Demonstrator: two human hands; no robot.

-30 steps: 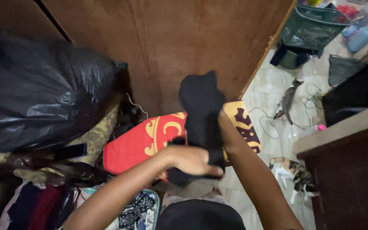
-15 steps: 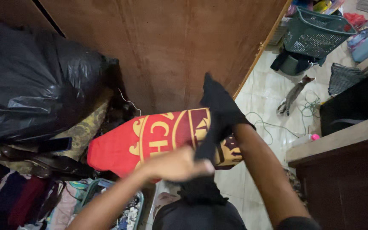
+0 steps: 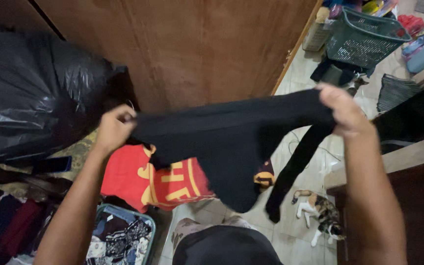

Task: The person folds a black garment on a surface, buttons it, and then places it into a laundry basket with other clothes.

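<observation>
On the far left sits a big black plastic bag (image 3: 30, 93). Below it, near the bottom edge, is a basket of folded clothes (image 3: 121, 235). The left hand (image 3: 114, 127) is closed tight on one end of a black garment (image 3: 231, 142). The garment is stretched wide in the air in front of a brown wooden door (image 3: 187, 44). Behind it lies a red and yellow cloth (image 3: 158, 179). The right hand (image 3: 342, 110) is closed tight on the other end. Below it, a calico cat (image 3: 322, 213) lies on the tile floor (image 3: 280, 230). A green laundry basket (image 3: 364, 34) is at the top right.
</observation>
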